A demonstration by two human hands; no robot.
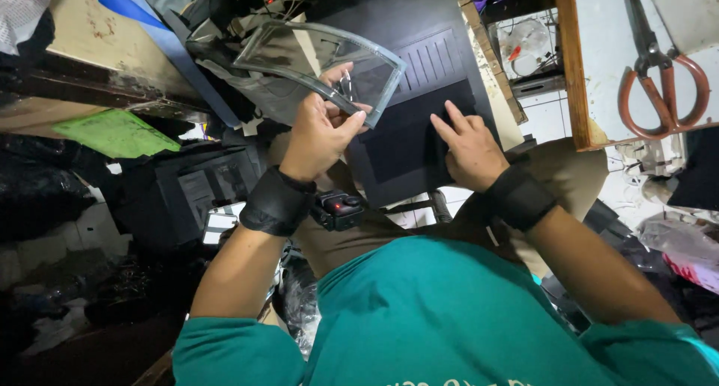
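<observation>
My left hand (pixel 320 130) grips the near edge of a clear plastic template (pixel 314 60) with a curved rim, lifted above my lap. A small metal tool shows between its fingers. My right hand (pixel 468 150) presses flat on a dark fabric panel (pixel 408 143) that lies over a black board with ribbed slots (pixel 431 56) on my knees. Both wrists wear black bands.
Large orange-handled scissors (pixel 659 79) lie on a wooden-edged worktop (pixel 573 64) at the right. A green sheet (pixel 112 131) and dark bags sit at the left. A black box with a white label (pixel 195 195) stands by my left forearm. Plastic bags are piled at lower right.
</observation>
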